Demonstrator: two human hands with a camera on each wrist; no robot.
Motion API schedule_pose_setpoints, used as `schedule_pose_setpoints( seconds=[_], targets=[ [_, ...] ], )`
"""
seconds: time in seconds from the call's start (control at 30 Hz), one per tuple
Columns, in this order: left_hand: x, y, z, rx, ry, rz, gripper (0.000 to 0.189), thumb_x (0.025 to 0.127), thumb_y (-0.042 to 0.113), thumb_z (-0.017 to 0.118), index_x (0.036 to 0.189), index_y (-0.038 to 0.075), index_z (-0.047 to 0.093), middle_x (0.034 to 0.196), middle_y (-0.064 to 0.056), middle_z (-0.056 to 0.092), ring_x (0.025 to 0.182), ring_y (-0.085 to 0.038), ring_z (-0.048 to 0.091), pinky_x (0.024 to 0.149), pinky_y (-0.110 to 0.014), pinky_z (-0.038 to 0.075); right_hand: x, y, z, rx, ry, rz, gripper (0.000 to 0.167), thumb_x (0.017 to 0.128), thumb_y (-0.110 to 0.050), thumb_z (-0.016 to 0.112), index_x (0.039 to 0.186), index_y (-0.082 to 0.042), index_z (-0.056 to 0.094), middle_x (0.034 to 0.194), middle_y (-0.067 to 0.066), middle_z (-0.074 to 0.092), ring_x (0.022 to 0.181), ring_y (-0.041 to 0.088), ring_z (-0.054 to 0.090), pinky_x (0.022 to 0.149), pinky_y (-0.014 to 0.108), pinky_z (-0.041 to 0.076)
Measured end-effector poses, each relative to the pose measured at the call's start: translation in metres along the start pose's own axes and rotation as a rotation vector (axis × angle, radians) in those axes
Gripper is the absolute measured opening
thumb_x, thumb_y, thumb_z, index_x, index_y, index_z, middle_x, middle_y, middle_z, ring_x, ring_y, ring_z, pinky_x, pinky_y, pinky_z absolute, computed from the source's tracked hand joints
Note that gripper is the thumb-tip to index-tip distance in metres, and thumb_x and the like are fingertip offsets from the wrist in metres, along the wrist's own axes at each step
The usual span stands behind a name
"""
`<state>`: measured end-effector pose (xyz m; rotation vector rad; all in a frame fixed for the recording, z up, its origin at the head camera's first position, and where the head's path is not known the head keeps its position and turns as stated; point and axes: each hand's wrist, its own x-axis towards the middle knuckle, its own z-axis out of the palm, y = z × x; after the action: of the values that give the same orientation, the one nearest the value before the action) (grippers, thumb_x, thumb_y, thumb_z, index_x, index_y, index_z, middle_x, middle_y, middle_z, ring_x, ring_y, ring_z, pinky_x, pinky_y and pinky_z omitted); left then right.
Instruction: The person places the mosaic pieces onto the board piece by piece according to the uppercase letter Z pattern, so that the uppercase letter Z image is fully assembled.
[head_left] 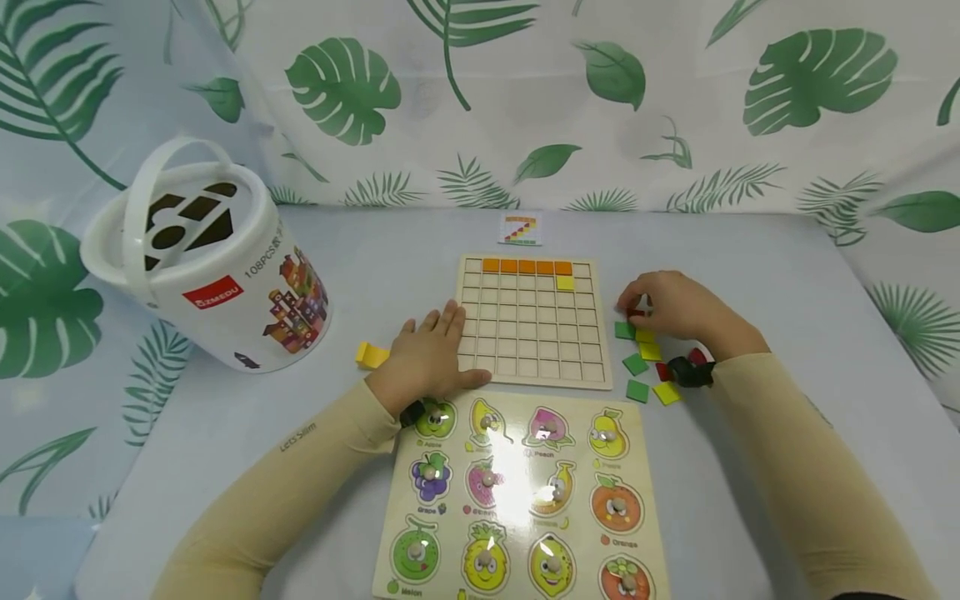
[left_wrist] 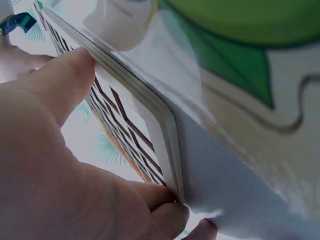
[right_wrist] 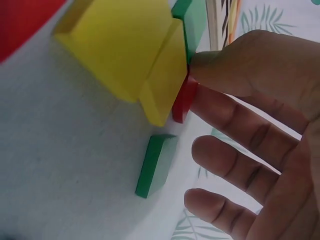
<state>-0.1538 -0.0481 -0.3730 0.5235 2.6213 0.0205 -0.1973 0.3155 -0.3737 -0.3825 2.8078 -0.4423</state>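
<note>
One red tile, right at the fingertips of my right hand: I have it pinched, thumb to forefinger, other fingers apart. Green tiles and yellow tiles lie just beside that grip. Left of it, my grid board carries five orange tiles, one yellow square; my left hand, fingers straight, touches its near left corner. Beyond, a bucket, contents unreadable from here.

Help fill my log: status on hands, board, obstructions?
Left hand touching grid board. Right hand pinching red tile. Five orange tiles, one yellow tile placed. Fruit puzzle crowds near edge.
</note>
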Motion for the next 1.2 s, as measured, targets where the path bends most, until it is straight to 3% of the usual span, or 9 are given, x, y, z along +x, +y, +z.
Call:
schedule_pose_setpoints(
  seconds=[0.2, 0.43, 0.63, 0.8, 0.93, 1.07, 1.2],
  targets=[
    [0.0, 0.0003, 0.0007, 0.005, 0.006, 0.003, 0.111, 0.095, 0.076, 0.05, 0.168, 0.007, 0.002, 0.177, -0.011, 0.0, 0.164, -0.035, 0.014, 0.132, -0.057, 0.017, -0.0022, 0.0012, 0.0007, -0.037, -0.005, 0.003, 0.019, 0.091, -0.007, 0.074, 0.109, -0.005, 0.079, 0.116, 0.017, 0.074, 0.101, 0.032, 0.061, 0.097, 0.056, 0.054],
    [0.0015, -0.0002, 0.0013, 0.011, 0.0, -0.004, 0.111, 0.095, 0.076, 0.049, 0.168, 0.007, 0.002, 0.177, -0.01, 0.0, 0.164, -0.034, 0.014, 0.132, -0.057, 0.016, 0.0013, 0.0046, 0.0023, -0.041, 0.028, 0.038, 0.011, 0.093, -0.016, 0.075, 0.101, -0.009, 0.078, 0.102, 0.01, 0.075, 0.09, 0.026, 0.06, 0.085, 0.047, 0.054],
    [0.0019, -0.0006, 0.0014, 0.011, -0.007, -0.003, 0.111, 0.095, 0.076, 0.049, 0.168, 0.007, 0.001, 0.177, -0.01, -0.001, 0.164, -0.034, 0.013, 0.133, -0.056, 0.016, 0.0042, 0.005, 0.0044, -0.09, 0.075, 0.095, 0.024, 0.095, -0.03, 0.074, 0.098, -0.006, 0.076, 0.09, 0.008, 0.075, 0.082, 0.025, 0.059, 0.077, 0.044, 0.052],
    [0.0024, -0.0005, 0.0012, 0.011, -0.003, 0.002, 0.11, 0.096, 0.076, 0.049, 0.168, 0.007, 0.002, 0.177, -0.01, -0.001, 0.164, -0.034, 0.014, 0.133, -0.056, 0.016, 0.0011, 0.0037, 0.0045, -0.08, 0.09, 0.097, 0.014, 0.094, -0.015, 0.071, 0.105, -0.008, 0.077, 0.107, 0.013, 0.074, 0.097, 0.032, 0.06, 0.09, 0.053, 0.054],
    [0.0023, -0.0004, 0.0009, 0.01, -0.003, 0.001, 0.111, 0.096, 0.076, 0.049, 0.168, 0.007, 0.001, 0.177, -0.01, -0.001, 0.164, -0.034, 0.013, 0.133, -0.056, 0.015, -0.0024, 0.0035, 0.0053, -0.04, 0.045, 0.041, 0.029, 0.092, 0.0, 0.065, 0.117, -0.013, 0.076, 0.124, 0.014, 0.065, 0.114, 0.036, 0.056, 0.104, 0.061, 0.05],
    [0.0023, -0.0006, 0.0011, 0.012, -0.002, -0.002, 0.111, 0.095, 0.077, 0.049, 0.168, 0.008, 0.001, 0.177, -0.01, -0.001, 0.164, -0.034, 0.014, 0.133, -0.056, 0.016, -0.0027, 0.003, 0.0066, -0.026, 0.024, -0.012, 0.035, 0.091, 0.004, 0.061, 0.12, -0.013, 0.074, 0.119, 0.012, 0.067, 0.106, 0.032, 0.057, 0.099, 0.057, 0.053],
    [0.0025, -0.0007, 0.0017, 0.011, -0.004, -0.001, 0.111, 0.095, 0.076, 0.05, 0.168, 0.007, 0.002, 0.177, -0.01, -0.001, 0.164, -0.034, 0.014, 0.133, -0.056, 0.016, -0.0015, 0.0026, 0.006, -0.048, 0.027, -0.013, 0.027, 0.092, -0.002, 0.069, 0.116, -0.01, 0.076, 0.116, 0.011, 0.07, 0.105, 0.032, 0.059, 0.1, 0.057, 0.053]
  ],
)
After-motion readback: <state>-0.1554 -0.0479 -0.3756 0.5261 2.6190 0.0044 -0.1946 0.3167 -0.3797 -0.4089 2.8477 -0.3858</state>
